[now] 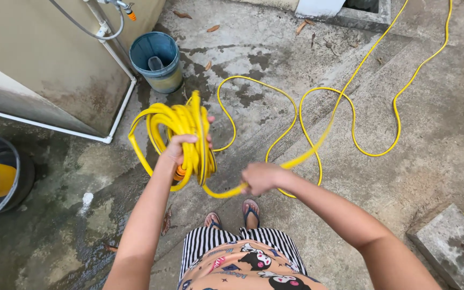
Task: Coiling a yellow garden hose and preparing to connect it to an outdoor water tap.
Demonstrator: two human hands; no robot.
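Currently, by item:
Left hand: the left hand (181, 149) is closed round a bundled coil of yellow plastic garden hose (175, 134), gripped at one side so the loops hang together below the fist.
Right hand: the right hand (261, 177) is clamped on the loose run of the same hose just beside the coil; the hands are apart, with a short sagging span held between them.
Hose tail: the remaining length is laid in wide curves over the stained concrete floor (430, 139), running off toward the top right, well apart from the coil.
Fitting: an orange connector (180, 174) is seen at the coil, just below the left fist.
Blur: the run beyond the right hand is smeared, judged to be in motion.
Surroundings: a round blue plastic bucket (157, 60) is stood by a beige wall (38, 53), beside a white pipe (122, 102).
Feet: sandals are seen directly below the hands.
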